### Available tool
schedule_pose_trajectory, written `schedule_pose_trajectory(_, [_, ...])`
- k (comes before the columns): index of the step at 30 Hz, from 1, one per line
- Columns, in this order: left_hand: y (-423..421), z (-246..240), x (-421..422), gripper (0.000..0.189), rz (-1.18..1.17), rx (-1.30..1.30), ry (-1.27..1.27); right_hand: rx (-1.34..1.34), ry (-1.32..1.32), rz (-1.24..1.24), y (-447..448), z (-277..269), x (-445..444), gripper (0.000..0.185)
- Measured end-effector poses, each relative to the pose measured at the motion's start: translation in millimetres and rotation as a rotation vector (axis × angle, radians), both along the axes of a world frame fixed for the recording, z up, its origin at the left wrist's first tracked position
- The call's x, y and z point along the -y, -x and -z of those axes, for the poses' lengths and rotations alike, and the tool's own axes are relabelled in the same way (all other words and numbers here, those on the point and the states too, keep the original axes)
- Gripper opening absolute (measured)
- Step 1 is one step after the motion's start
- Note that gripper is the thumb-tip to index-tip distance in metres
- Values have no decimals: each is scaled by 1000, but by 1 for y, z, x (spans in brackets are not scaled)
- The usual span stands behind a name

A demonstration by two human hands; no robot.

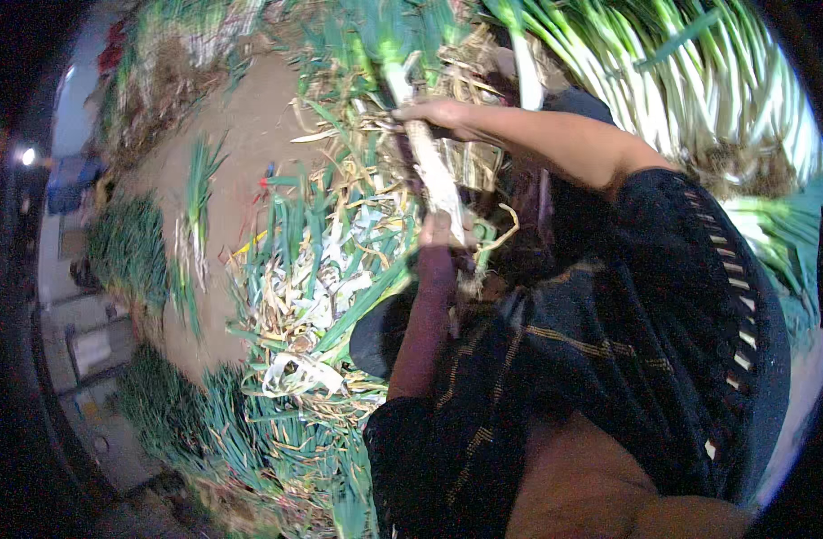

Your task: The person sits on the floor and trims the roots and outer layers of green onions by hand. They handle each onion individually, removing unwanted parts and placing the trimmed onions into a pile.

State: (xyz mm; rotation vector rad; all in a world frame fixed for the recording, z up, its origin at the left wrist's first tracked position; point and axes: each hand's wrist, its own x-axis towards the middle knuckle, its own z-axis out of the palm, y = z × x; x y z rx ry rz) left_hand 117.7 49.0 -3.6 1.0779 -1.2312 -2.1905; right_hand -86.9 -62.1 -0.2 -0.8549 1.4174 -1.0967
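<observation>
A bundle or thick stalk of long green onions point(426, 158) runs slantwise before me, its leaves towards the top and its root end low. My right hand point(438, 113) grips it at the upper part of the white shaft. My left hand point(444, 232) closes around the lower white part, just above the roots. Blur hides whether this is one stalk or more. Beyond my right forearm lies another white onion stalk point(527, 74). Beneath and beside my hands, peeled skins and cut leaves point(330, 283) lie in a loose heap.
Many long green onions with white shafts point(654, 87) lie in rows at upper right. More onion piles stand at upper left point(175, 74), left point(130, 249) and lower left point(270, 438). A small bunch point(197, 209) lies on the brown ground point(250, 121). My knees flank the heap.
</observation>
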Motion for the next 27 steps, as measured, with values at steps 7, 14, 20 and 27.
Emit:
schedule_pose_trajectory(7, [-16,24,-3,43,233,323,398,-207,219,-286,13,-38,-30,99])
schedule_pose_trajectory(14, [-18,42,-32,34,121,320,450,-213,349,-397,-51,-64,-31,77])
schedule_pose_trajectory(20, [-114,-10,147,24,-464,951,1060,-285,886,-592,-121,-198,39,85])
schedule_pose_trajectory(27, [-367,-178,325,40,-1652,246,383,-333,683,-561,-52,-190,9,48])
